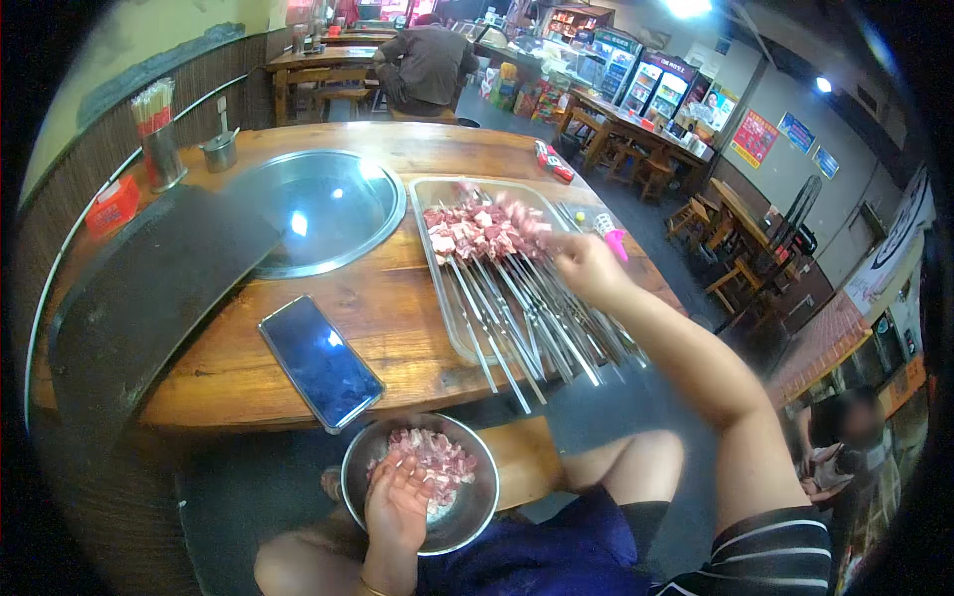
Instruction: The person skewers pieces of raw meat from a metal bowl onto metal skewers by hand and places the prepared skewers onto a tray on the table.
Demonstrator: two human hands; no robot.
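A steel bowl (pixel 486 477) sits in front of my body with chunks of raw meat (pixel 447 465) inside. Over its near left part is my left hand (pixel 399 495), palm up, fingers loosely bent, nothing seen in it. My right hand (pixel 589 268) is curled at the right side of a clear plastic tray (pixel 447 328). A blurred skewer of meat (pixel 522 212) runs up and left from that fist. Many metal skewers (pixel 514 313) lie in the tray, their meat ends (pixel 477 231) at the far side and bare ends overhanging the table's near edge.
On the wooden table (pixel 358 313) lies a phone (pixel 322 363). A round metal inset (pixel 328 208), a dark panel (pixel 164 290) and a tube of sticks (pixel 158 149) are at left. A red packet (pixel 554 160) and pink item (pixel 616 244) lie right. A person (pixel 428 63) sits beyond.
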